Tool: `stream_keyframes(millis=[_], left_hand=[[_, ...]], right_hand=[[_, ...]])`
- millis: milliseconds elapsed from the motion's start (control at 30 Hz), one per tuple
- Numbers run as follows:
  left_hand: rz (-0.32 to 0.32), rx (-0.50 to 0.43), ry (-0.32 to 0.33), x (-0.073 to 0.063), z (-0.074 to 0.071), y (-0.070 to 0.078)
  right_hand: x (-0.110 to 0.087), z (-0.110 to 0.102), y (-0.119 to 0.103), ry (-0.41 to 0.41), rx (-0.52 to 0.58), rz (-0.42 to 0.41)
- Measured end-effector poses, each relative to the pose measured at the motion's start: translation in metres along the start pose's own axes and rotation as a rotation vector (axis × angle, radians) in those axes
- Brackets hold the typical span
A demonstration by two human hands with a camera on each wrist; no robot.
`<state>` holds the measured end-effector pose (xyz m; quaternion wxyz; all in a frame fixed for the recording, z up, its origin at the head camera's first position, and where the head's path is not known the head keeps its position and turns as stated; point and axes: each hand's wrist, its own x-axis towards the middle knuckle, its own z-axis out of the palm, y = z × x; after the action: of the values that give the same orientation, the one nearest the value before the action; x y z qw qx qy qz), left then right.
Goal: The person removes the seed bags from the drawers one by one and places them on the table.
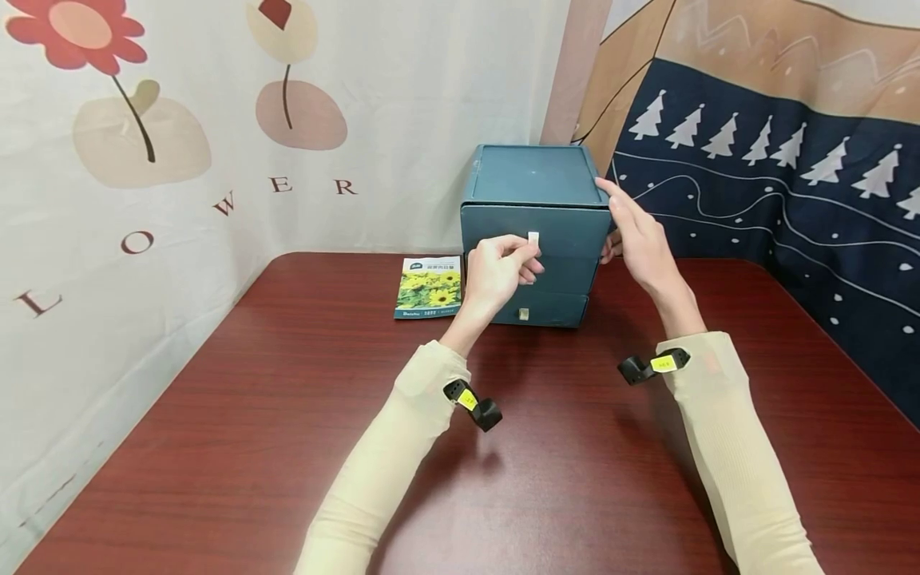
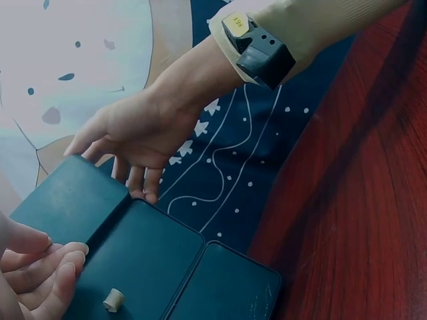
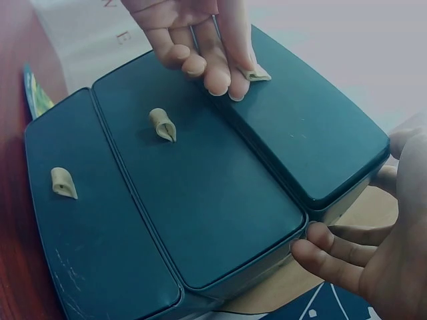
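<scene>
A teal three-drawer storage box (image 1: 535, 174) stands at the back of the table. My left hand (image 1: 496, 270) pinches the pale pull tab (image 3: 259, 75) of the top drawer (image 3: 313, 127) between thumb and fingers. That drawer sticks out a little past the two below it, as the right wrist view shows. My right hand (image 1: 642, 239) rests against the box's right side, its fingers extended along the top and side edges. The middle drawer (image 3: 200, 187) and the bottom drawer (image 3: 93, 227) sit closed, each with a fabric tab. What the drawers contain is hidden.
Left of the box lies a booklet (image 1: 429, 289) with yellow flowers on its cover. The dark red wooden table (image 1: 287, 447) spreads out in front. Behind hang a white printed curtain (image 1: 402, 96) and a navy cloth with trees (image 1: 762, 184).
</scene>
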<state>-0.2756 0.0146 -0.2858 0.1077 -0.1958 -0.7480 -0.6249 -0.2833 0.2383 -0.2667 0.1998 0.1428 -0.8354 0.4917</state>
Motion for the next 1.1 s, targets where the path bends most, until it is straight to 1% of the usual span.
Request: stream_keyframes(millis=[133, 400, 933, 1100], left_hand=[[0.012, -0.022, 0.006, 0.0016, 0.0010, -0.0017], [0.013, -0.069, 0.004, 0.0045, 0.0018, -0.0066], [-0.058, -0.220, -0.017, 0.0074, 0.0030, -0.0082], [-0.083, -0.293, -0.025, 0.0090, 0.0033, -0.0098]], right_hand=[[0.0001, 0.0005, 0.0004, 0.001, 0.008, -0.001], [0.0010, 0.0005, 0.0003, 0.005, 0.019, 0.003], [0.0012, 0.0018, 0.0011, 0.023, -0.010, -0.003], [0.0009, 0.0023, 0.0019, 0.028, -0.015, -0.004]])
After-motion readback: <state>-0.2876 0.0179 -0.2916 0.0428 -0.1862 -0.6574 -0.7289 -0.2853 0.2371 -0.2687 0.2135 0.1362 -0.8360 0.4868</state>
